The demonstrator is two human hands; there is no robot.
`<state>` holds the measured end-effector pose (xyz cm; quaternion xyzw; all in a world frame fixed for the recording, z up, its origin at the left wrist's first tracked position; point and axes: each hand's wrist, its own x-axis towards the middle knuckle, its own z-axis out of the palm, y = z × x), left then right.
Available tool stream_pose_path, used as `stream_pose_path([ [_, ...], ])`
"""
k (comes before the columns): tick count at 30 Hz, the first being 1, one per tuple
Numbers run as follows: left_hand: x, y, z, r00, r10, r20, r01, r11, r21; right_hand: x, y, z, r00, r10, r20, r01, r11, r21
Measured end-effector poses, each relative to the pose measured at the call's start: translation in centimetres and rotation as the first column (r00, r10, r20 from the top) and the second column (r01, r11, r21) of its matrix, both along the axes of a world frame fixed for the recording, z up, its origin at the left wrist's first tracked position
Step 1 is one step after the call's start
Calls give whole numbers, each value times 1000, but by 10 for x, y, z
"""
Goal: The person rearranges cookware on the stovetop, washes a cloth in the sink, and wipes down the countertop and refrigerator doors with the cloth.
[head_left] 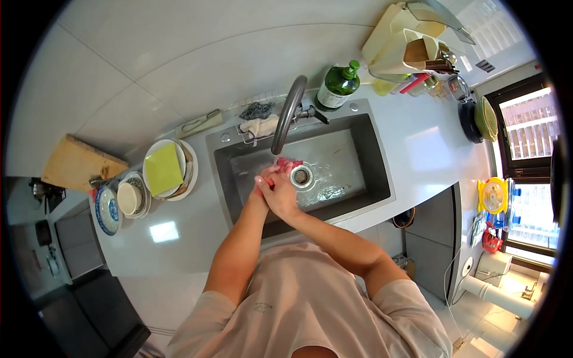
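Pinkish-red item (290, 162) shows past your hands, in the sink (337, 149) just beside the drain (302, 176); your hands cover the rest, so what it is can't be made out. Nearest you, your shirt (298, 280) bears a small chest mark, too faint to read. Your right hand (280, 196) lies across your left hand (273, 175), hiding part of it; with the fingers overlapping, I cannot tell whether either set pinches the item. Beyond, the faucet (290, 113) arches over the sink, blocking part of its back edge. Past that, your green bottle (338, 88) wears a pale label, its print too small to read.
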<state>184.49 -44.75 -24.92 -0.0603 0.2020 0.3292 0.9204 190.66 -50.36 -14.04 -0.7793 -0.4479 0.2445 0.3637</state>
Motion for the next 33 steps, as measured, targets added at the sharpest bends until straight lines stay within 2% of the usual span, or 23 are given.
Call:
stream_pose_path([
  [1,4,-4,10,996,9,84,-19,992,124,15,14,-1,996,74,58,-62,981,-182],
  [2,13,-10,19,998,26,-53,-23,999,49,27,25,-2,984,152,96,-108,925,-364],
  [4,35,-17,80,945,25,-325,-57,994,-90,49,46,-26,993,77,94,-53,972,-231],
  [5,32,-15,64,956,16,-293,-41,996,-78,58,55,-40,995,42,92,-27,986,-162],
  [7,5,4,9,994,3,-111,12,991,137,46,46,-19,997,27,-69,-33,995,-99],
  [8,0,13,-4,1000,-13,-11,15,969,246,20,31,-72,980,64,186,-117,950,291],
  [9,3,18,1,958,90,-271,-60,991,118,-3,10,-49,973,14,230,-95,934,344],
  [10,4,19,4,925,45,-377,-14,996,84,-18,-3,-10,964,-36,265,-75,916,395],
  [11,3,20,10,878,-3,-479,28,999,44,-9,-5,5,964,9,265,-100,938,331],
  [12,0,16,19,816,-56,-575,65,998,-4,9,1,-6,998,-7,66,1,995,98],
  [13,6,2,43,889,-6,-459,21,999,26,33,13,-31,989,-75,-127,55,986,-158],
  [14,11,-3,55,913,42,-406,-5,996,92,54,25,-55,940,-181,-288,55,916,-398],
  [16,11,-1,54,878,172,-447,-97,978,185,85,24,-98,967,-103,-232,9,927,-375],
  [19,2,7,88,911,99,-399,43,943,331,109,18,-87,873,-9,-488,-30,997,-72],
  [20,1,6,96,917,83,-391,33,959,281,107,16,-77,883,96,-459,-120,993,-23],
  [22,1,7,103,928,42,-371,29,982,184,101,13,-18,875,293,-385,-288,955,72],
  [24,3,7,92,912,-63,-405,133,980,149,95,21,-1,948,301,-104,-315,935,-162],
  [25,-2,6,82,899,-103,-426,173,976,129,89,24,-2,942,334,34,-312,909,-276],
  [27,0,2,68,597,47,-801,411,839,356,80,27,-7,940,331,77,-311,929,-198],
  [28,-1,-1,63,401,177,-899,554,735,392,76,26,-11,940,328,98,-310,937,-161],
  [29,-7,-6,60,259,416,-872,681,561,470,77,26,-13,917,387,97,-372,917,-145],
  [31,-18,-4,46,385,478,-790,700,406,587,84,26,-6,862,497,100,-487,866,-113],
  [33,-21,-5,40,490,436,-755,701,318,638,89,28,31,890,419,-178,-446,883,-148],
])
